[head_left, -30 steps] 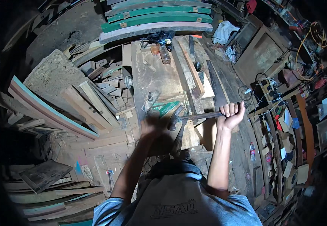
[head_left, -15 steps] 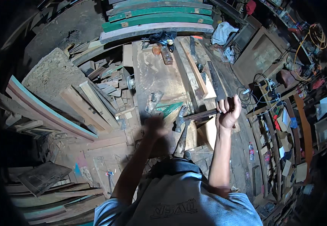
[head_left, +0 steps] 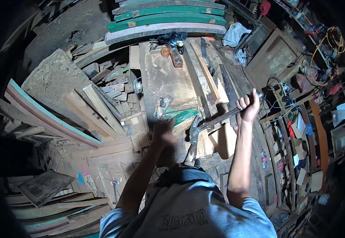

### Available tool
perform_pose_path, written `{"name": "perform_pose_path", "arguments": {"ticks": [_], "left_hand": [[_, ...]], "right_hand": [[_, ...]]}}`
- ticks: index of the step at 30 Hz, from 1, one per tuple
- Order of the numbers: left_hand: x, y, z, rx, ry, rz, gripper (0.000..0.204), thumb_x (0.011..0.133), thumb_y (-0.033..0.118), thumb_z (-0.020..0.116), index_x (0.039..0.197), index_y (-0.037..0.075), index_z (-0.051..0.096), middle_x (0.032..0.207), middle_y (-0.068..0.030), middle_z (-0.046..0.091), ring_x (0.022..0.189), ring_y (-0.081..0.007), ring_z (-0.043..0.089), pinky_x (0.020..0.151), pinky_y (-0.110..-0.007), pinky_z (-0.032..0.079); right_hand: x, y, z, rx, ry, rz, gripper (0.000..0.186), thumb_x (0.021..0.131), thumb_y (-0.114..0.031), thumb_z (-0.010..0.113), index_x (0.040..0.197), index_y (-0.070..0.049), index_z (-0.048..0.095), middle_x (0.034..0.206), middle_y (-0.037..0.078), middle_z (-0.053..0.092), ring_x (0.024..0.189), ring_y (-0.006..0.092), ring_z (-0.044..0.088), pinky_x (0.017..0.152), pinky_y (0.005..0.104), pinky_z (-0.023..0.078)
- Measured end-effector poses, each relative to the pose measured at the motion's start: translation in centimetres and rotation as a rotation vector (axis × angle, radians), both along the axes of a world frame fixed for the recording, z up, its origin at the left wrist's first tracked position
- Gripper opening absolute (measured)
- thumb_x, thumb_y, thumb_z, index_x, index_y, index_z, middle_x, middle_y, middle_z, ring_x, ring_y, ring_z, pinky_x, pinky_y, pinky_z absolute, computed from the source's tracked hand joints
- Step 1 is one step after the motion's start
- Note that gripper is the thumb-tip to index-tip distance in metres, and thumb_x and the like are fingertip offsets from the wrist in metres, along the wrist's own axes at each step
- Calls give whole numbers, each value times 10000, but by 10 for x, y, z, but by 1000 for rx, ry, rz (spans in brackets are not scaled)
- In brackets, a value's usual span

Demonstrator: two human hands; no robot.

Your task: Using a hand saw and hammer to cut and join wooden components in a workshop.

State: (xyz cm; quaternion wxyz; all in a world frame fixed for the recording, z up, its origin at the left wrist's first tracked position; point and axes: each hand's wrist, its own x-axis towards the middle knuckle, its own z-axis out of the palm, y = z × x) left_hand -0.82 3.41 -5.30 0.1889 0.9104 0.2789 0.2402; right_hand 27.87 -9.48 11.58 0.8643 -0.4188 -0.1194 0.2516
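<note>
My right hand (head_left: 248, 107) is wrapped round the handle of a claw hammer (head_left: 224, 117), whose metal head lies to the left, over the near end of the bench. My left hand (head_left: 164, 133) is in shadow beside the hammer head, its fingers curled; what they hold, if anything, is hidden. Just below the hammer head rests a dark, tapering tool (head_left: 192, 151), its kind unclear. A pale wood block (head_left: 225, 139) sits under and right of the handle. Beyond my left hand lies a green-faced wood piece (head_left: 185, 115).
On the wooden workbench (head_left: 156, 81) stand plastic jars (head_left: 176, 58) at the far end; long boards (head_left: 208, 75) run along its right. Offcuts (head_left: 117, 85) are heaped at the left. Cables (head_left: 279, 95) tangle at the right. Green-painted beams (head_left: 168, 20) are stacked beyond.
My right hand has moved up and to the right with the hammer, and the hammer's handle is now more slanted. My left hand stays in about the same place.
</note>
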Motion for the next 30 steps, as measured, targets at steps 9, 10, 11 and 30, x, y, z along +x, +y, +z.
{"name": "perform_pose_path", "arguments": {"ticks": [9,10,11,30], "left_hand": [[10,5,16,-123,344,14,608,669,403,768,1181,90,671,915,-197,718,898,-376,718,796,-499,572],[11,9,12,-159,322,1,582,669,410,770,1148,93,674,921,-200,718,898,-382,717,793,-503,572],[10,13,9,-195,300,-11,558,669,417,772,1115,96,677,928,-203,717,897,-387,716,790,-507,572],[23,14,12,-127,481,10,464,713,468,760,958,83,676,879,-192,707,876,-392,706,751,-509,566]], "right_hand": [[38,6,-19,-38,242,-30,305,988,-293,654,767,-216,458,572,-80,276,457,66,284,447,236,268],[40,6,-23,-62,267,-87,334,970,-288,668,764,-203,419,578,-72,288,451,70,282,439,244,268],[42,7,-27,-87,292,-143,370,953,-283,683,761,-191,380,585,-64,300,446,74,280,432,251,269],[-44,-6,5,-96,208,-472,267,976,-232,681,829,-165,469,615,-62,334,495,59,331,470,248,290]]}}
